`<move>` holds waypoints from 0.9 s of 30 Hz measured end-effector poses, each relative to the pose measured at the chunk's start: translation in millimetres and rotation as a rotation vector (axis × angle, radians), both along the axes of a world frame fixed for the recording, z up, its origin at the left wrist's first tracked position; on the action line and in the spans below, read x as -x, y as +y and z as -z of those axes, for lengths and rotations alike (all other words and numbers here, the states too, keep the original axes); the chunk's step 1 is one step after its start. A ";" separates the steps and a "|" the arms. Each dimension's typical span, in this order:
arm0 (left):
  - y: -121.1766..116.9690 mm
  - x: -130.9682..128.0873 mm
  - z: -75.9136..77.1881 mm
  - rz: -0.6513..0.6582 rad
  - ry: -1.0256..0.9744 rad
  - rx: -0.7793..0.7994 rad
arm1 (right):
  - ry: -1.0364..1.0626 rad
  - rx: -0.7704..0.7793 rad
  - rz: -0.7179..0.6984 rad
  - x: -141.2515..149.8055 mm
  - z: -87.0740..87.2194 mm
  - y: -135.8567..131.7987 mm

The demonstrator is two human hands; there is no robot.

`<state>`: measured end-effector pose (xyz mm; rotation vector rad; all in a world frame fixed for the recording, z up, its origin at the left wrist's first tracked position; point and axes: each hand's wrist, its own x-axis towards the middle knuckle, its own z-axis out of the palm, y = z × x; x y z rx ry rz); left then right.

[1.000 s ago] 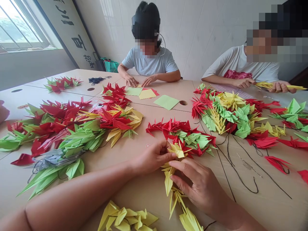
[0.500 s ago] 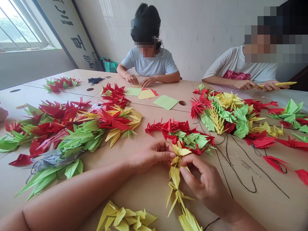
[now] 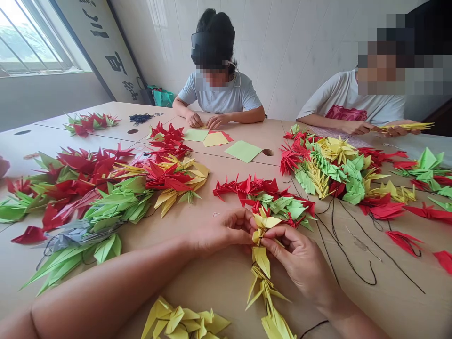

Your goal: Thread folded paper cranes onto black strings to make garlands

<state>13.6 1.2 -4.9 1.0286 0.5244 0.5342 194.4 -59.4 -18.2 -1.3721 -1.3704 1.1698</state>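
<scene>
A string of folded yellow paper cranes (image 3: pixel 262 261) runs from between my hands down to the near edge of the view. My left hand (image 3: pixel 226 231) pinches its upper part from the left, thumb and forefinger at the paper. From the right, my right hand (image 3: pixel 298 252) pinches the same string a little lower, fingertips nearly meeting the left ones. Part of the held crane hides behind the fingers. Just beyond lies a strung bunch of red and green folded paper (image 3: pixel 261 195). A second yellow bunch (image 3: pixel 185 320) rests at the near edge, below my left forearm.
Heaps of red, green and yellow folded paper lie left (image 3: pixel 81 188) and right (image 3: pixel 328 165). Black threads (image 3: pixel 348 240) and a needle (image 3: pixel 363 242) lie at right. Green paper sheets (image 3: pixel 243 150) lie mid-table (image 3: pixel 212 183). Two people (image 3: pixel 221 92) handle paper across the table.
My right hand has shifted slightly left and up, its fingertips closing in on the yellow string near my left fingers. The string's upper part is a bit more covered.
</scene>
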 end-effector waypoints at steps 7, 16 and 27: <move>-0.2 0.9 -2.8 0.019 0.019 -0.002 | -0.009 0.018 -0.021 0.0 -1.9 -0.4; 1.5 0.5 3.9 -0.003 0.033 0.065 | 0.261 0.141 -0.042 3.6 -8.7 2.4; 1.9 -0.5 5.1 -0.045 0.093 -0.023 | 0.143 0.194 -0.110 2.1 -9.8 5.4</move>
